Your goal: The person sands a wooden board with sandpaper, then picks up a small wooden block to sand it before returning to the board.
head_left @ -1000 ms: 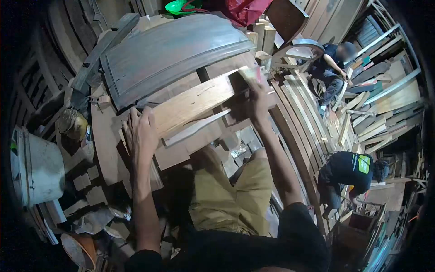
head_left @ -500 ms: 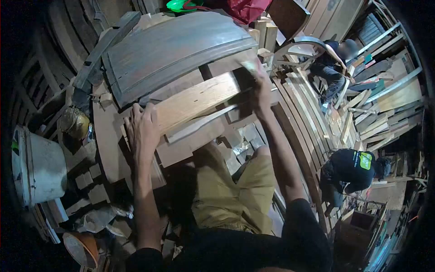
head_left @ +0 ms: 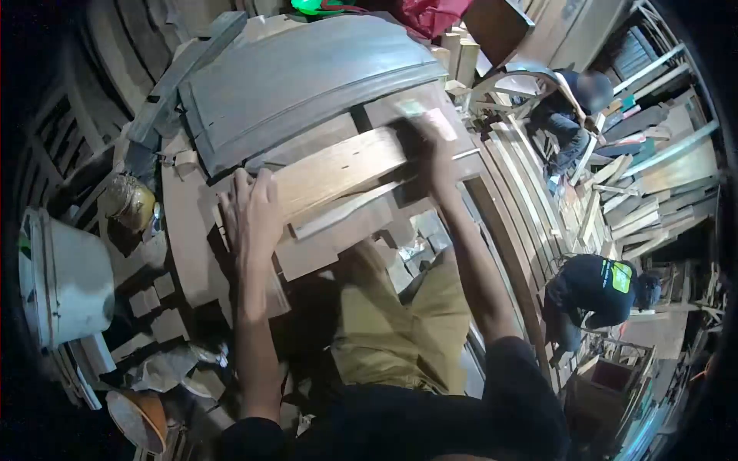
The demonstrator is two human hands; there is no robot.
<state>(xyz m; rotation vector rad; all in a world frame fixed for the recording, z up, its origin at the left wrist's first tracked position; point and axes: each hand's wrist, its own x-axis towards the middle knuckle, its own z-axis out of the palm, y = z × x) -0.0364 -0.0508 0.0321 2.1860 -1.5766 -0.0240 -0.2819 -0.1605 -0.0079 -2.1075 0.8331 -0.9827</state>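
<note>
A pale wooden board (head_left: 338, 170) lies slantwise across the bench in front of me. My left hand (head_left: 257, 211) grips its left end, the fingers bent over it and pointing away from me. Over the right end is my right hand (head_left: 437, 154), smeared by motion and closed around something with pale and pinkish patches that I cannot make out. A thinner strip of wood (head_left: 342, 213) lies just below the board, on flat pieces of wood. Beyond the board rests a large grey curved panel (head_left: 307, 84) with a moulded edge.
A white bucket (head_left: 73, 280) and an orange container (head_left: 150, 419) stand at left among offcuts. Long curved planks (head_left: 515, 207) run along the right. Two people, one with a black shirt (head_left: 588, 288), work at right among stacked wood. A red bag (head_left: 434, 15) lies at the back.
My right hand has shifted slightly left and nearer to me at the board's right end. My left hand keeps its hold. The whole view has moved a little.
</note>
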